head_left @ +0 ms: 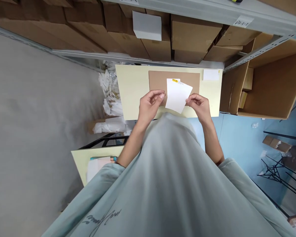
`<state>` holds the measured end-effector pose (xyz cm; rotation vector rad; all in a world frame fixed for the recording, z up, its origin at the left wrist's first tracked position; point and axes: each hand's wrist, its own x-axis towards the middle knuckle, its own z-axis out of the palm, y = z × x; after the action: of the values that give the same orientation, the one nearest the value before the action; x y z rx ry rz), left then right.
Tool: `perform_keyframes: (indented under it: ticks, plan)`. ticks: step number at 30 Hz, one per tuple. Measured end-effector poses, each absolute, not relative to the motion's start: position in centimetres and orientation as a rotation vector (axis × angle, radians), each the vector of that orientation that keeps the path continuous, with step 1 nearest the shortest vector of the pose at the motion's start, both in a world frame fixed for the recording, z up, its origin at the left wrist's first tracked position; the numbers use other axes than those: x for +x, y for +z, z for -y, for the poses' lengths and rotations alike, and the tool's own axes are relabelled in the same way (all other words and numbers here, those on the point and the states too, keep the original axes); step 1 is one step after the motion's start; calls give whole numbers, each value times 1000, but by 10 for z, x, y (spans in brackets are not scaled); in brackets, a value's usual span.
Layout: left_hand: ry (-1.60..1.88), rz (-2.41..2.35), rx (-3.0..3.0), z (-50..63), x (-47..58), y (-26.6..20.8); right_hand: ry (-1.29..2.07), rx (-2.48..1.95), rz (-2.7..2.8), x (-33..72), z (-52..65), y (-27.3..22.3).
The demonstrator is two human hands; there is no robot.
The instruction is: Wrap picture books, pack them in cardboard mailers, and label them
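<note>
White paper sheets overlap at an angle above a brown cardboard piece, with a small yellow printed mark near their top edge. My right hand pinches their right edge between thumb and fingers. Just left of the sheets is my left hand, its thumb and index fingertip pressed together; whether anything thin is between them cannot be made out. Under the cardboard lies a pale yellow tabletop. At its far right corner rests another white paper with a tiny yellow mark.
Cardboard boxes fill the metal shelf behind the table. An open carton stands at the right. White plastic wrapping is heaped on the left, and a second pale table with papers stands lower left.
</note>
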<state>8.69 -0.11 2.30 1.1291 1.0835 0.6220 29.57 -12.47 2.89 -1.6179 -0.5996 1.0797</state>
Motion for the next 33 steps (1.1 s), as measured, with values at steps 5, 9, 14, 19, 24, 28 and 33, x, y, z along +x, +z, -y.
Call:
perform_keyframes:
  ticks: [5, 9, 14, 19, 24, 28, 33]
  plan:
    - [586, -1051, 1154, 4, 97, 24, 1152, -1558, 534, 314, 127, 31]
    - [546, -1025, 1154, 9, 103, 24, 1204, -1544, 544, 322, 129, 34]
    - [538, -1030, 1173, 10, 106, 15, 1240, -1522, 576, 329, 132, 37]
    - [551, -951, 1272, 12, 106, 11, 1249, -1520, 604, 330, 136, 42]
    - [558, -911, 1319, 14, 104, 10, 1272, -1522, 660, 327, 139, 47]
    - [537, -878, 1335, 13, 102, 7, 1267, -1522, 665, 323, 141, 46]
    - [539, -871, 1368, 9, 98, 0, 1253, -1530, 690, 321, 136, 41]
